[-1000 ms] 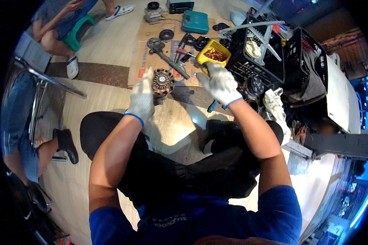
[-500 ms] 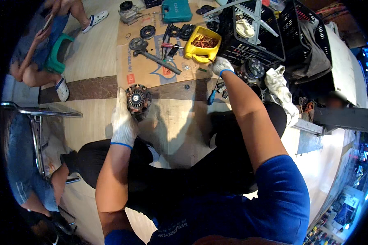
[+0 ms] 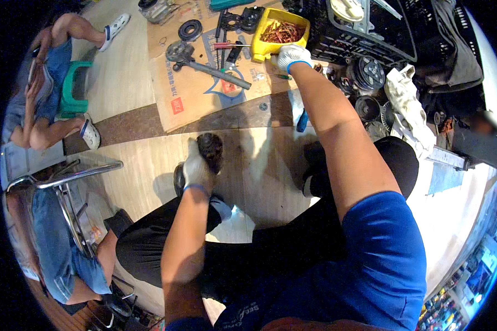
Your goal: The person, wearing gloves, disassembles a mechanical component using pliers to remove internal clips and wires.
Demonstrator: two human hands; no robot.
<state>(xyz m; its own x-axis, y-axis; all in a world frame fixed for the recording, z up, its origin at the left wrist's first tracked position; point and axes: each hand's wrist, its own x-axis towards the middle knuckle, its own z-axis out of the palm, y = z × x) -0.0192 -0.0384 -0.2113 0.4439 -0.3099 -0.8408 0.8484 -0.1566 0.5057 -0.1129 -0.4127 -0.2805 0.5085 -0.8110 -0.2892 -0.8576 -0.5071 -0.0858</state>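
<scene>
My left hand, in a white knit glove, is closed around a dark round motor part above the floor. Motion blurs the part; the earlier frame shows copper-coloured windings and a finned centre on it. Over at the near right corner of a cut-open yellow jug is my right hand, gloved the same way, its fingers hidden behind the glove's back. Copper-coloured scraps fill the jug. A red-handled screwdriver lies beside it, left of it.
A grey metal bar with a round head and a black ring lie on flattened cardboard. Black crates, pulleys and a white cloth crowd the right. A seated person, a green stool and a metal-framed chair are left.
My left hand has carried the motor part closer to my body and turned it. My right hand has moved forward and left, against the yellow jug. The view has shifted too.
</scene>
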